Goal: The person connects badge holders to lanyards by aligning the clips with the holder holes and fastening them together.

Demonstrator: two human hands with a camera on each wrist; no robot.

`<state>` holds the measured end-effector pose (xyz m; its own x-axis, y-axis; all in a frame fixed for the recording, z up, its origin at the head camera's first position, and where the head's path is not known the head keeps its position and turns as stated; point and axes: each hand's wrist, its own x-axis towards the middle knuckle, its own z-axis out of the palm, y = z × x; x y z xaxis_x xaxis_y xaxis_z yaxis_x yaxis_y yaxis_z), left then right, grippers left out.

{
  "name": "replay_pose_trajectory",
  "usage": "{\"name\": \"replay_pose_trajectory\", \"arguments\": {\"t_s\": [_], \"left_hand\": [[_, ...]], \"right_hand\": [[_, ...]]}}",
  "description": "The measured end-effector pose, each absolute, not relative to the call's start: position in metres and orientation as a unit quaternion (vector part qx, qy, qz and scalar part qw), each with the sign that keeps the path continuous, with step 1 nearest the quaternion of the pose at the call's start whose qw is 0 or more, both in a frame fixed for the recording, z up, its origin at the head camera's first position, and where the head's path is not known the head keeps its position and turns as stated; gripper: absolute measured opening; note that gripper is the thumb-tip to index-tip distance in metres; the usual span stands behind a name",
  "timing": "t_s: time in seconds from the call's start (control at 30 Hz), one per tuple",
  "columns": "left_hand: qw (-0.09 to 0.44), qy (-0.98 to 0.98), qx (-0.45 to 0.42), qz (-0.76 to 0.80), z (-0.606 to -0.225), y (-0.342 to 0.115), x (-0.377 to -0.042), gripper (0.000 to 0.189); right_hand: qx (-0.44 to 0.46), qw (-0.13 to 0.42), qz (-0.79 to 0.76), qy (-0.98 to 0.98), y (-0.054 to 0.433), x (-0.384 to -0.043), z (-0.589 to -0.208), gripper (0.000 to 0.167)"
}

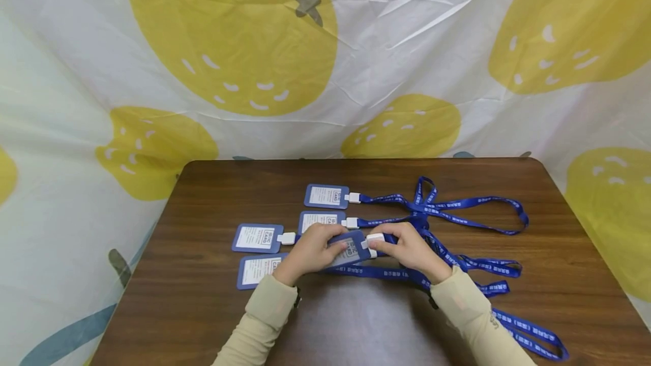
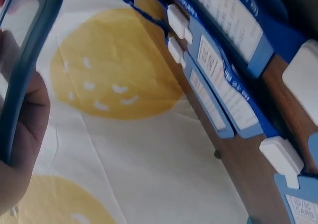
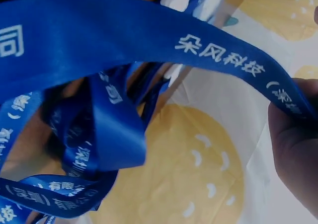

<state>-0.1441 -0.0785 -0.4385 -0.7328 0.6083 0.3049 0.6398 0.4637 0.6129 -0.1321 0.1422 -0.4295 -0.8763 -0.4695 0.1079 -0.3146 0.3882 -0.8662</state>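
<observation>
Between both hands, above the table, is a blue-framed ID card holder with a white clip at its right end. My left hand grips the holder by its left part, thumb in front; the left wrist view shows the same hand beside the holder's blue edge. My right hand pinches the white clip. A blue lanyard with white lettering runs to the right hand in the right wrist view. Part of the holder is hidden by the left fingers.
Several more ID card holders lie on the brown table: one at the back, one at left, one nearer the front. Their blue lanyards spread rightward, crossing in the middle. A lemon-print cloth hangs behind the table.
</observation>
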Motion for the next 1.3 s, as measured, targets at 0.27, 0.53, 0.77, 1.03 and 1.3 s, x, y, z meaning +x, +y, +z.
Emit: {"name": "replay_pose_trajectory", "arguments": {"t_s": [0.27, 0.53, 0.77, 1.03, 1.3], "left_hand": [[-0.080, -0.856, -0.361, -0.362, -0.447, -0.081, -0.136, 0.016], [-0.105, -0.853, -0.350, -0.373, -0.464, -0.092, -0.129, 0.022], [-0.134, -0.861, -0.336, -0.357, -0.474, -0.104, -0.128, 0.025], [-0.177, -0.878, -0.317, -0.312, -0.484, -0.113, -0.127, 0.023], [-0.164, -0.910, -0.312, -0.218, -0.492, -0.107, -0.123, 0.027]], "right_hand": [[-0.279, 0.106, -0.449, 0.842, 0.157, -0.132, -0.463, 0.014], [-0.291, 0.175, -0.422, 0.840, 0.161, -0.126, -0.473, 0.014], [-0.312, 0.177, -0.378, 0.854, 0.173, -0.122, -0.477, 0.015], [-0.307, 0.187, -0.298, 0.884, 0.192, -0.117, -0.478, 0.020], [-0.291, 0.188, -0.242, 0.906, 0.217, -0.116, -0.479, 0.019]]}}
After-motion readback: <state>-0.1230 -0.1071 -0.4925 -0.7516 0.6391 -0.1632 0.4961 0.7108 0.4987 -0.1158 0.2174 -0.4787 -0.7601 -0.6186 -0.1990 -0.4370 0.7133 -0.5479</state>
